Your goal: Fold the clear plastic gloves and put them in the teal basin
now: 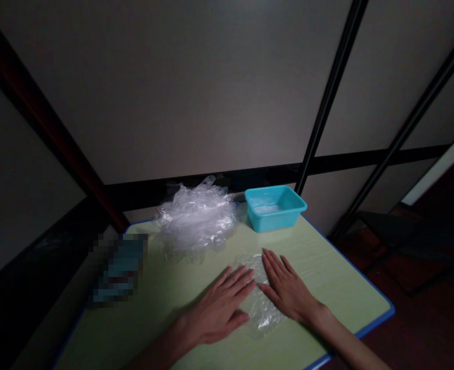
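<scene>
A clear, crinkled plastic glove or film (264, 313) lies flat on the table, its exact kind hard to make out. My left hand (224, 306) rests on its left side, palm down with fingers stretched out. On its right side lies my right hand (286, 288), also flat, fingers extended and thumb apart. Both hands cover part of the plastic. Beyond them, a loose heap of clear disposable plastic gloves (198, 218) sits at the back of the table.
A turquoise plastic basin (275, 218) with something whitish inside stands at the back right. The pale green table (338, 293) has a blue edge. A pixelated item (121, 270) lies at the left edge. Behind rise sliding panels (211, 92); a dark chair-like shape (415, 241) is at right.
</scene>
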Demonstrator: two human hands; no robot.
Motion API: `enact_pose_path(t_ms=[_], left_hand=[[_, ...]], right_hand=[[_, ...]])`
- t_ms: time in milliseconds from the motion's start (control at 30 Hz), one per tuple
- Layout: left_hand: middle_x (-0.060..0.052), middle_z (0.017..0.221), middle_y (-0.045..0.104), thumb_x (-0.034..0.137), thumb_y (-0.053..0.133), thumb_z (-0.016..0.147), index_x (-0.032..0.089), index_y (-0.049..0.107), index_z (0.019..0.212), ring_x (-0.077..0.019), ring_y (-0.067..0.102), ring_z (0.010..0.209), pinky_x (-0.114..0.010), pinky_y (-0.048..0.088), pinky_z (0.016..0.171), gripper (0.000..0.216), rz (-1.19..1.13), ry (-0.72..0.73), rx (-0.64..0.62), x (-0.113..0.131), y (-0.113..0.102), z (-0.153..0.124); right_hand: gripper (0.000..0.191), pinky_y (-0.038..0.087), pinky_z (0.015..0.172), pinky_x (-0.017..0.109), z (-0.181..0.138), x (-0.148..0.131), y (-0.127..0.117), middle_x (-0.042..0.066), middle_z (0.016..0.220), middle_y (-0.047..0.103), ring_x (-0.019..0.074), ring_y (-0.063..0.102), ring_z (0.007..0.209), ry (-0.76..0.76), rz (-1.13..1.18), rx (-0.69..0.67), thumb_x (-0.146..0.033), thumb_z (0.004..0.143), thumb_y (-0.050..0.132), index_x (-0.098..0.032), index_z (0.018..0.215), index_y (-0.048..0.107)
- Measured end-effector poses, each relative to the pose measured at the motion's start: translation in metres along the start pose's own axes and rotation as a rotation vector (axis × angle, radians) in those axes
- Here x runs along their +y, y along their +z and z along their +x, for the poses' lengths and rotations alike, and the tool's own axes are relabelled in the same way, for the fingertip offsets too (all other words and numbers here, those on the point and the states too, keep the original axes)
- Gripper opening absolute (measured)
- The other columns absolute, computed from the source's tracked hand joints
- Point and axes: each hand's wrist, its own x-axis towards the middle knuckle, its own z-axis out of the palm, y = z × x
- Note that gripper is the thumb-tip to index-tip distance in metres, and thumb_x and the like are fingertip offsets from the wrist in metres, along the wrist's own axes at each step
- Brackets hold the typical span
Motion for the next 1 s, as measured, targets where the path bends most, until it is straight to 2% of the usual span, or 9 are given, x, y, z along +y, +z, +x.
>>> enact_pose_path(t_ms=[167, 333, 533, 700, 833, 900, 1000], left_hand=[[-0.002, 0.143, 0.018, 0.026, 0.053, 0.081, 0.027, 0.026, 0.134, -0.0224, 0.013, 0.131, -0.044, 0.015, 0.106, 0.059, -0.009, 0.002, 0.038, -0.006, -0.001, -0.004], [-0.003, 0.143, 0.021, 0.021, 0.049, 0.083, 0.027, 0.04, 0.127, -0.0229, 0.017, 0.13, -0.045, 0.018, 0.105, 0.045, -0.009, 0.031, 0.086, -0.021, -0.008, -0.011], [-0.006, 0.138, 0.032, 0.019, 0.051, 0.081, 0.024, 0.052, 0.118, -0.0236, 0.027, 0.127, -0.045, 0.025, 0.102, 0.037, -0.079, 0.101, 0.145, -0.037, -0.013, -0.017], [-0.006, 0.134, 0.04, 0.019, 0.055, 0.078, 0.023, 0.061, 0.107, -0.0243, 0.033, 0.124, -0.043, 0.029, 0.1, 0.03, -0.181, 0.078, 0.184, -0.041, -0.012, -0.019], [-0.006, 0.127, 0.049, 0.02, 0.05, 0.08, 0.021, 0.06, 0.108, -0.0212, 0.044, 0.117, -0.038, 0.035, 0.097, 0.03, -0.346, -0.031, 0.295, -0.038, -0.008, -0.018], [-0.005, 0.122, 0.054, 0.021, 0.045, 0.083, 0.021, 0.056, 0.113, -0.0188, 0.049, 0.111, -0.035, 0.038, 0.094, 0.032, -0.438, -0.101, 0.344, -0.034, -0.007, -0.016], [-0.005, 0.109, 0.062, 0.024, 0.042, 0.085, 0.02, 0.061, 0.104, -0.0179, 0.056, 0.102, -0.032, 0.041, 0.09, 0.027, -0.565, -0.166, 0.389, -0.024, -0.004, -0.01]], right_hand=[[0.063, 0.019, 0.104, 0.046, 0.001, 0.0, -0.003, 0.016, 0.141, 0.018, 0.0252, 0.014, 0.131, 0.009, 0.007, -0.029, -0.048, 0.09, 0.023, -0.006, 0.137, 0.019], [0.065, 0.019, 0.104, 0.046, 0.001, 0.0, -0.002, 0.016, 0.142, 0.016, 0.0251, 0.013, 0.131, 0.019, 0.008, -0.054, -0.05, 0.089, 0.021, -0.005, 0.137, 0.019], [0.064, 0.019, 0.104, 0.046, 0.001, 0.001, 0.0, 0.016, 0.142, 0.017, 0.0245, 0.013, 0.131, 0.015, 0.026, -0.025, -0.049, 0.089, 0.023, -0.007, 0.137, 0.018], [0.064, 0.017, 0.104, 0.046, 0.002, 0.004, 0.001, 0.014, 0.142, 0.014, 0.0242, 0.011, 0.131, 0.026, 0.088, -0.041, -0.049, 0.089, 0.025, -0.01, 0.138, 0.013], [0.059, 0.022, 0.104, 0.044, -0.003, 0.014, -0.015, 0.01, 0.144, 0.012, 0.0214, 0.012, 0.131, 0.032, 0.304, -0.003, -0.044, 0.09, 0.026, -0.018, 0.139, 0.005], [0.055, 0.026, 0.102, 0.042, -0.01, 0.02, -0.03, 0.008, 0.144, 0.018, 0.0207, 0.019, 0.13, -0.005, 0.376, 0.022, -0.042, 0.09, 0.03, -0.022, 0.138, 0.013], [0.036, 0.033, 0.098, 0.037, -0.025, 0.025, -0.054, 0.008, 0.13, 0.042, 0.0203, 0.035, 0.121, -0.168, 0.325, -0.014, -0.039, 0.089, 0.038, -0.022, 0.119, 0.048]])
